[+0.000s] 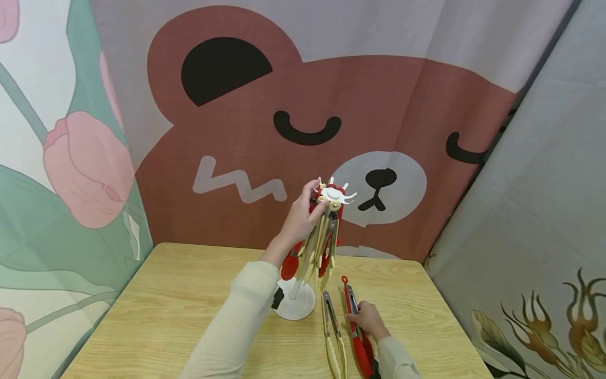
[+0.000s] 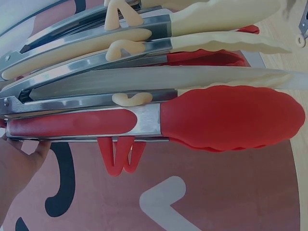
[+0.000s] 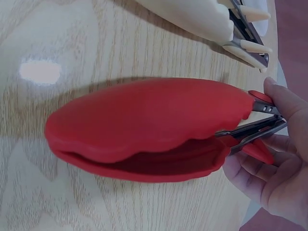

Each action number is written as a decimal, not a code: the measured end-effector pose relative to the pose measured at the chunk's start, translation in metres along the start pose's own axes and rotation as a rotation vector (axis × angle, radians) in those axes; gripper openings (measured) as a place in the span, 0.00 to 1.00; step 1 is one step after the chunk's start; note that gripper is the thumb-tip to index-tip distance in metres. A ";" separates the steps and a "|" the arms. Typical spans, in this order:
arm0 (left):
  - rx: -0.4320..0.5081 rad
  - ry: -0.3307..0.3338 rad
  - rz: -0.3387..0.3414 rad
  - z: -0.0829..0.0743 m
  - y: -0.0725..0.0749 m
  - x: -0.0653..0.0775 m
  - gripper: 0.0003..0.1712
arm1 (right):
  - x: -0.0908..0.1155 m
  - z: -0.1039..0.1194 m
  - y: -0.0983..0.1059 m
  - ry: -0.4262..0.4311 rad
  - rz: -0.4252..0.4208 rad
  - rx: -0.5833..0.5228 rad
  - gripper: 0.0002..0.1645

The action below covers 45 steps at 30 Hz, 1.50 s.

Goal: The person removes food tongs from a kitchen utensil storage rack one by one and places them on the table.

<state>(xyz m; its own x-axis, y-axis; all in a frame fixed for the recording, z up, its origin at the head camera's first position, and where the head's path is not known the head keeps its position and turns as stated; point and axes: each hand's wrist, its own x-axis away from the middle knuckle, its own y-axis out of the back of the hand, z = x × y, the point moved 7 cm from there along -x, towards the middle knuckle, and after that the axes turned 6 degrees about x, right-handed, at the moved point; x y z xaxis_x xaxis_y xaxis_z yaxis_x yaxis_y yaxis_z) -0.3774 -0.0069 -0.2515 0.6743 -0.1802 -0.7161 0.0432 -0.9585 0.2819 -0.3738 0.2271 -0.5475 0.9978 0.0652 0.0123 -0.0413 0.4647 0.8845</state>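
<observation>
My left hand point(image 1: 298, 218) grips the top of a white hook stand point(image 1: 333, 195), thumb in front and fingers behind. Several cream tongs point(image 1: 312, 250) and red tongs point(image 1: 290, 267) hang from its hooks. In the left wrist view, hanging red tongs point(image 2: 231, 118) lie closest to that hand, whose fingertips are partly hidden. My right hand point(image 1: 371, 318) holds another pair of red tongs point(image 3: 154, 120) by the metal handle, low over the table, with the scalloped heads slightly parted. Cream tongs point(image 1: 335, 345) lie on the tabletop just left of them.
The stand's round white base point(image 1: 303, 310) sits on the light wooden table point(image 1: 189, 305), with a black patch point(image 1: 278, 298) at its left side. A curtain with a bear print point(image 1: 388, 105) hangs behind the table, and more printed cloth hangs at both sides.
</observation>
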 end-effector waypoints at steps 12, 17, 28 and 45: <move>-0.003 0.006 0.006 0.000 -0.001 -0.001 0.28 | -0.004 0.003 -0.007 0.028 -0.018 0.050 0.18; -0.005 -0.004 0.007 0.002 -0.001 -0.001 0.28 | -0.005 0.003 -0.008 0.024 -0.026 0.076 0.18; -0.008 0.000 -0.001 0.004 -0.001 -0.001 0.28 | -0.007 0.002 -0.014 0.018 -0.021 0.110 0.22; -0.005 -0.001 -0.004 0.001 -0.001 0.001 0.28 | -0.005 -0.002 -0.016 -0.056 -0.031 0.165 0.23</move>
<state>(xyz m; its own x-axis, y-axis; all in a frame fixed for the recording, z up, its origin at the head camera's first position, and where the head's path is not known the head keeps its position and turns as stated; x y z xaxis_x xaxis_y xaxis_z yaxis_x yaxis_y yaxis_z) -0.3779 -0.0065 -0.2528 0.6731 -0.1771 -0.7180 0.0492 -0.9580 0.2824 -0.3785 0.2209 -0.5621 1.0000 0.0021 0.0059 -0.0063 0.3139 0.9494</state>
